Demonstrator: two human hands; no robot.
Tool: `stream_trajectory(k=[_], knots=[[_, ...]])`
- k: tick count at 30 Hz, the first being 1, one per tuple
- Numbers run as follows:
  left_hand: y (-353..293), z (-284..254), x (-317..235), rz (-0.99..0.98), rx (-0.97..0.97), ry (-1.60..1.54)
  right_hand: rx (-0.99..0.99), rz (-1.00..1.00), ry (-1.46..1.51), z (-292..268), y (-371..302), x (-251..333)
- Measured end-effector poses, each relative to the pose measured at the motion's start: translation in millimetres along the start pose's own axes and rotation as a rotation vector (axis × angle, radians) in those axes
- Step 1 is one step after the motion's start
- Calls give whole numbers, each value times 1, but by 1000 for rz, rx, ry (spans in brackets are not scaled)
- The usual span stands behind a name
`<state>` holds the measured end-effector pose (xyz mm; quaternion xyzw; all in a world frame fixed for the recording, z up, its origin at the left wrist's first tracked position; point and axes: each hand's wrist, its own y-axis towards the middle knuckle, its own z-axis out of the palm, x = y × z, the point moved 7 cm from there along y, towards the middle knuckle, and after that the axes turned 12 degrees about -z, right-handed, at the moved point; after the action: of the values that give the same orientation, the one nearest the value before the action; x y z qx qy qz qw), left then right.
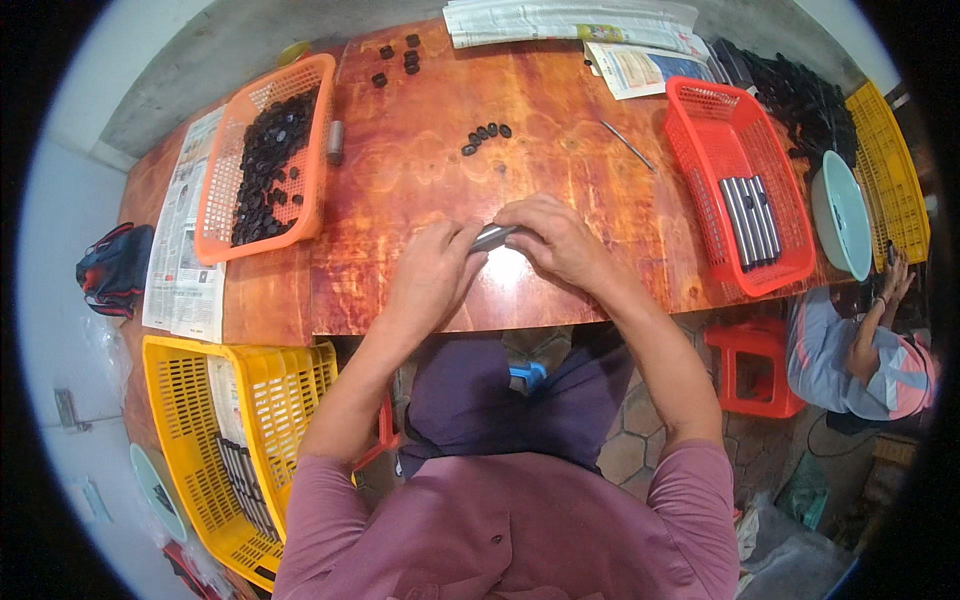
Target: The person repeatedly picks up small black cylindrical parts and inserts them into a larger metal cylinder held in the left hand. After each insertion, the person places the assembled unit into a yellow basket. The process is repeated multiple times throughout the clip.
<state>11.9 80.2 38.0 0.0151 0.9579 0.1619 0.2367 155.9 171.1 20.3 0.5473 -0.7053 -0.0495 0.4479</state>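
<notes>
The left hand [430,264] and right hand [556,240] grasp opposite ends of a grey tube [491,237] with their fingers, over the table [400,195] near its front edge; a steady, even hold at both ends should work best.

Tube [491,237] between left hand [437,265] and right hand [556,238], left basket [262,248] and right basket [713,138] further out on the table [400,170].

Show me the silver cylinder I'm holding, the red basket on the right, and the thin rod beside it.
Silver cylinder [490,238], head view: its exposed middle.
Red basket [714,142], head view: bare floor, far end.
Thin rod [628,146], head view: middle of its shaft.
</notes>
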Motion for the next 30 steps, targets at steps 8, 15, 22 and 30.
stream_trajectory(k=[8,15,22,30], knots=[[-5,0,4,-22,-6,17,-10,7,-27,1,-1,7],[0,-3,6,56,-73,-8,59,152,35,1,6,-1],[-2,0,10,19,-65,22,-61,387,-304,16,48,-35],[3,-1,14,-30,2,-66,-105,354,-545,33,50,-32]])
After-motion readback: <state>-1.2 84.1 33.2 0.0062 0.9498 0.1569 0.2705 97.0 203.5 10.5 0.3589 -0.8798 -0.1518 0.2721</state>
